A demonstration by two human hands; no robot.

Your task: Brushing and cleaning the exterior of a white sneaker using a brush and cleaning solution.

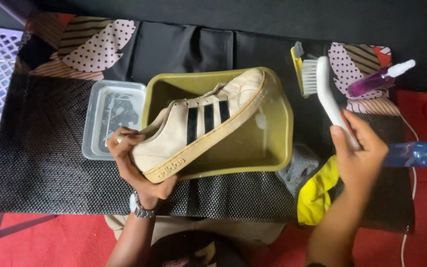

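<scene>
My left hand grips the heel of a cream sneaker with three black side stripes, holding it on its side over an olive-green plastic basin. The toe points toward the basin's far right corner. My right hand holds the handle of a white scrub brush, raised to the right of the basin with the bristles facing left, apart from the shoe. A watch sits on my left wrist.
A clear plastic container stands left of the basin. A yellow brush, a purple spray bottle, a blue spray bottle, and grey and yellow cloths lie at the right on a black mat.
</scene>
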